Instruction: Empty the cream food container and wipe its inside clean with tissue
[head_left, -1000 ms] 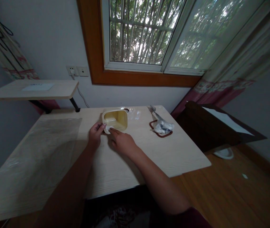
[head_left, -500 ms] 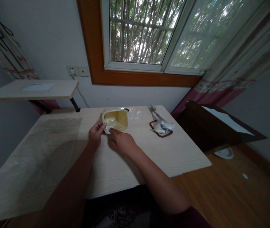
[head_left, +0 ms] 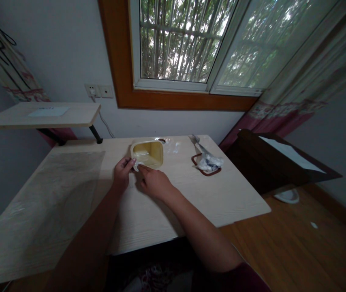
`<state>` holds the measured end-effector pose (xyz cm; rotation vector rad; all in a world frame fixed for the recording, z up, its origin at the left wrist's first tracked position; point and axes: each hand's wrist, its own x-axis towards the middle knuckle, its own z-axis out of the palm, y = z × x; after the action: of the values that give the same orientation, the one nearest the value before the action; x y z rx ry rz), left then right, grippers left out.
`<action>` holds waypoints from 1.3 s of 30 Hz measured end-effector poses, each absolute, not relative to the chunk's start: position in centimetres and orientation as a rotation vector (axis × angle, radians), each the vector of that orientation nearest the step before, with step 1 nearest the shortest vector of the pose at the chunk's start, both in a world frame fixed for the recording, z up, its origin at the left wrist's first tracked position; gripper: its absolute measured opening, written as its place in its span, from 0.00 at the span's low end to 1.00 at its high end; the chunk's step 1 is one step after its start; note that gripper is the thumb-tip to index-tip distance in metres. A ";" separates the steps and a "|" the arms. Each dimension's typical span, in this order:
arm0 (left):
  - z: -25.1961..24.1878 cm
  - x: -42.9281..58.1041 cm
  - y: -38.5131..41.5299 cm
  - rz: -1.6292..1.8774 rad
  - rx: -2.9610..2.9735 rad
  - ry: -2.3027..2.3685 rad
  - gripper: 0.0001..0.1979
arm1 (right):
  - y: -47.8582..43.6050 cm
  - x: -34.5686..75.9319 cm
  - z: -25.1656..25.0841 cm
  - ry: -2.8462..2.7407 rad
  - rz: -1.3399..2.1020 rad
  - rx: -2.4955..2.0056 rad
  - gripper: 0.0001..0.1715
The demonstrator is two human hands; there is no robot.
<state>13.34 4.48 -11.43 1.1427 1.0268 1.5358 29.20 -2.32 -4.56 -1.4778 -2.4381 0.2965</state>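
A pale yellow rectangular plastic container [head_left: 152, 153] is tilted up near the table's back edge, its hollow inside facing me. My left hand [head_left: 122, 172] grips its near left corner, thumb over the rim. At that same corner, my right hand [head_left: 154, 180] presses a small white tissue [head_left: 136, 165] to the rim, fingers closed on it. Most of the tissue is hidden under the fingers, so its full shape cannot be made out.
To the right, a brown ring-shaped frame [head_left: 208, 174] lies under a crumpled clear plastic bag [head_left: 209, 162]. A clear sheet [head_left: 66, 190] covers the left of the table [head_left: 221, 202]. A raised shelf [head_left: 78, 117] stands back left; a dark board [head_left: 285, 158] is off the right edge.
My right hand has slid slightly left along the rim with the tissue. The left hand and the container have hardly moved.
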 end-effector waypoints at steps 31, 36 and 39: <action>-11.4 13.3 4.6 1.540 1.116 1.005 0.17 | -2.4 28.9 -3.8 -2.499 0.294 -1.497 0.34; -11.2 13.3 4.5 1.535 1.102 0.992 0.17 | -2.2 28.9 -3.7 -2.498 0.299 -1.476 0.33; -11.2 13.3 4.5 1.537 1.082 0.979 0.17 | -1.8 28.9 -3.3 -2.514 0.307 -1.479 0.31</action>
<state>13.31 4.55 -11.24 1.0819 0.9789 1.5373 28.86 -1.83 -3.29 -1.4793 -2.5137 0.3073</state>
